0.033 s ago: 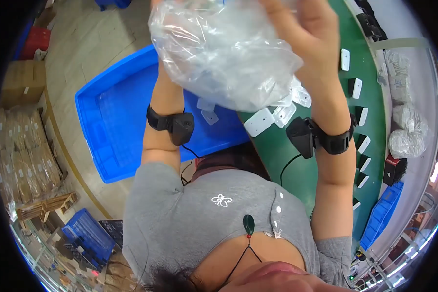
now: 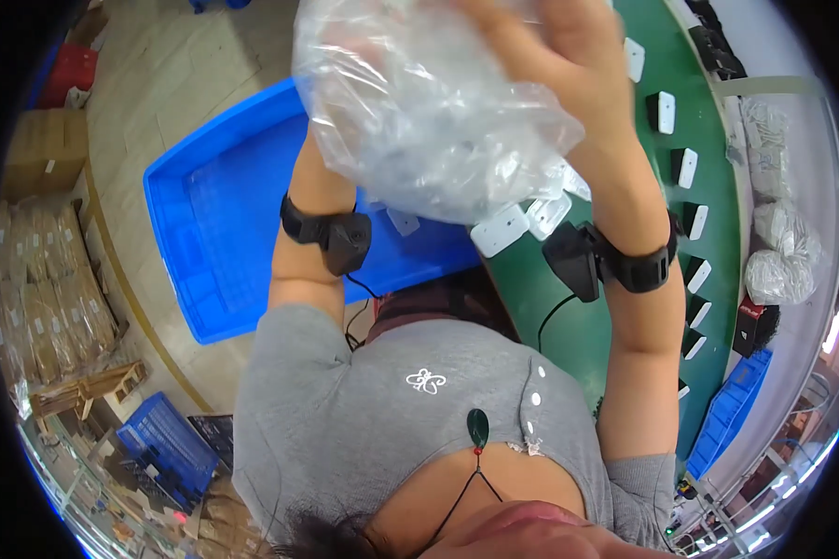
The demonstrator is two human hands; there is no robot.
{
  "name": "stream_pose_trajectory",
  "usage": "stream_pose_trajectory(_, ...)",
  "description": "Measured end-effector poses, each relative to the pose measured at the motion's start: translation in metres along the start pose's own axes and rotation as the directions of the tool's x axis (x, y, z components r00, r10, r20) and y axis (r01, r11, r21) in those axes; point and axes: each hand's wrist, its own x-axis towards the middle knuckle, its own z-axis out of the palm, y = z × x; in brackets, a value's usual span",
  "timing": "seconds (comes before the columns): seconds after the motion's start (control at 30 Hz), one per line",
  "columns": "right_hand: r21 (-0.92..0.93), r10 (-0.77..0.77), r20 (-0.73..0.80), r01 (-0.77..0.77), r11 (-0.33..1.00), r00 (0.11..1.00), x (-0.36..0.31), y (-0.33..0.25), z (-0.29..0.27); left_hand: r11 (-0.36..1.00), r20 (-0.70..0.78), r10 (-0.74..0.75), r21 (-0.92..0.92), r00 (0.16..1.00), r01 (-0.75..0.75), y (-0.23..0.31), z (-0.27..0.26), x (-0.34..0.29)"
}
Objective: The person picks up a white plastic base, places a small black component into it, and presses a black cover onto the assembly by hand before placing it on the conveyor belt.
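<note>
Floor (image 2: 186,61): pale and tiled, it stretched across the left, crossed by a yellow line (image 2: 119,262).
Counter (image 2: 522,303): green, it ran along the right.
Lights (image 2: 835,328): white, they glowed at the far right.

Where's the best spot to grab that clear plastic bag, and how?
Probably by both sides at once, one hand coming from the left and one from the right. The bag looks wide, limp and crumpled, so a single pinch might let it sag. The right hand is at its right side.
</note>
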Motion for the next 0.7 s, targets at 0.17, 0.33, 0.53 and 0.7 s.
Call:
stream_pose_trajectory(0.17, 0.397, 0.251, 0.139, -0.286, 0.872, 0.958, 0.011, -0.008, 0.018, 0.982, 0.048, -0.172, -0.073, 0.984, 0.176, -0.027, -0.058, 0.0)
stream_pose_trajectory(0.33, 0.073, -0.544, -0.134, 0.556, 0.828, 0.828, 0.01, -0.005, 0.048, 0.943, 0.127, -0.279, -0.153, 0.952, 0.297, -0.028, -0.088, 0.008)
stream_pose_trajectory(0.53, -0.511, -0.331, 0.06, 0.313, 0.8, 0.942, -0.017, 0.012, 0.045, 0.917, 0.145, -0.388, 0.159, 0.91, 0.365, -0.001, -0.01, -0.056)
stream_pose_trajectory(0.7, -0.613, -0.287, 0.23, 0.368, 0.7, 0.93, -0.051, 0.011, 0.055, 0.795, 0.253, -0.555, -0.12, 0.792, 0.595, 0.036, 0.001, -0.074)
